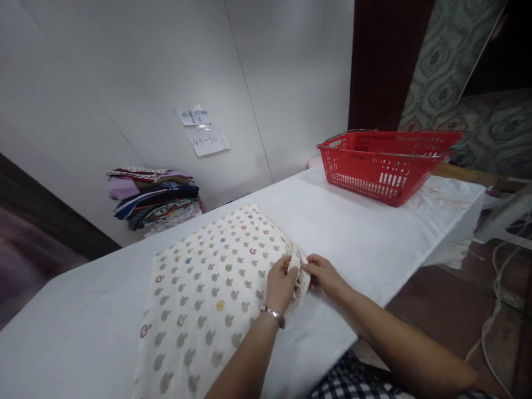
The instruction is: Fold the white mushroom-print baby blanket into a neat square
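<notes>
A cream cloth (pixel 208 293) printed with grey and a few coloured mouse-head shapes lies spread out on the white-covered table. Both of my hands are at its right edge, where the fabric is bunched up. With thumb and fingers, my left hand (pixel 282 282) pinches a raised fold of the cloth; a silver band circles that wrist. Just to the right, my right hand (pixel 326 274) grips the same bunched edge between thumb and fingers. Some fingertips are hidden behind the fabric.
A red plastic basket (pixel 366 172) stands at the table's far right. Folded clothes (pixel 155 194) are stacked by the wall at the back left. Paper notes (pixel 208 141) are taped to the wall. White cables (pixel 494 310) trail on the floor at right, past the table's edge.
</notes>
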Demonstrator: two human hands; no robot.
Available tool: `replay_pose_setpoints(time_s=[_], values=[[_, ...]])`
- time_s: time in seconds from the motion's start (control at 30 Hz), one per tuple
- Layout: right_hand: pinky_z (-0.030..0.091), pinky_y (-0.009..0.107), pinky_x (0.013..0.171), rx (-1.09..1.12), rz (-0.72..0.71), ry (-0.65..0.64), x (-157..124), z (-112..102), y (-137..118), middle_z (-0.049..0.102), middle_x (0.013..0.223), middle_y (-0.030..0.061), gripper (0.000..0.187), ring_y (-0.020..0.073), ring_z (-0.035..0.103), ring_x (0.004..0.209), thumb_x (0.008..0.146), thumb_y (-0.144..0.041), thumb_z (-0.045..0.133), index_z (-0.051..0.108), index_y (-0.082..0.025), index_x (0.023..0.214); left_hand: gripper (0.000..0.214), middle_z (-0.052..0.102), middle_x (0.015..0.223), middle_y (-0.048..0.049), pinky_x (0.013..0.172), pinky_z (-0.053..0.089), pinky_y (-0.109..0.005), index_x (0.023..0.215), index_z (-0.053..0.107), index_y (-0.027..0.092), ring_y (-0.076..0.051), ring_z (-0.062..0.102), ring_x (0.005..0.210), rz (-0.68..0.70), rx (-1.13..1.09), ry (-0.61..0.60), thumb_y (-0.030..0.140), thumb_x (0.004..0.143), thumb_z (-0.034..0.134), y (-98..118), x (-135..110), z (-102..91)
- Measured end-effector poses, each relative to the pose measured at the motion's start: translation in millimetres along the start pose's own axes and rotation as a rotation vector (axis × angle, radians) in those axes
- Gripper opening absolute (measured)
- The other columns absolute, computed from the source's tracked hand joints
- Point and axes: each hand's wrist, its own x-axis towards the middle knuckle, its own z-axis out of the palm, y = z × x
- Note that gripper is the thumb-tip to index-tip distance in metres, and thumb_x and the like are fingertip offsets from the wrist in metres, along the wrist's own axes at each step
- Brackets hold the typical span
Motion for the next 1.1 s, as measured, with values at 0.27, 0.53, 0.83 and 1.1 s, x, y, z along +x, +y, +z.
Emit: replay_pose_setpoints(time_s=[0.27,0.53,0.83,1.1], values=[[0.036,0.02,0.037,0.054,0.01,-0.042,-4,-2,-4,0.049,0.052,-0.0051,0.034,0.0081,0.046,0.042,0.071,-0.051,0.059,0.05,-0.018,0.072,0.023,0.055,0.082,-0.0012,0.071,0.04,-0.027,0.09,0.059,0.023,-0.015,0.052,0.077,0.344,0.666,-0.048,0.012,0.074,0.047,14,-16,7.5],[0.036,0.021,0.037,0.064,0.037,-0.016,-2,-3,-4,0.047,0.049,-0.0063,0.027,0.008,0.044,0.04,0.066,-0.041,0.064,0.05,-0.018,0.069,0.043,0.053,0.071,0.0031,0.056,0.039,-0.022,0.104,0.054,0.016,-0.008,0.048,0.058,-0.107,-0.089,-0.169,0.02,0.061,0.063,6,-8,1.0],[0.037,0.021,0.038,0.003,0.045,-0.032,-4,-1,-6,0.048,0.05,-0.0066,0.029,0.008,0.045,0.04,0.065,-0.042,0.064,0.049,-0.018,0.073,0.032,0.052,0.058,0.0057,0.054,0.036,-0.02,0.084,0.055,0.016,-0.007,0.048,0.053,-0.164,-0.179,-0.119,0.018,0.055,0.068,5,-10,1.3],[0.036,0.022,0.037,0.027,0.039,-0.012,-4,0,-5,0.048,0.049,-0.0051,0.014,0.0093,0.045,0.04,0.065,-0.031,0.054,0.048,-0.018,0.065,0.028,0.059,0.081,-0.0005,0.072,0.042,-0.025,0.094,0.057,0.018,-0.011,0.055,0.075,-0.012,-0.181,0.24,0.025,0.067,0.061,13,4,-20.7]])
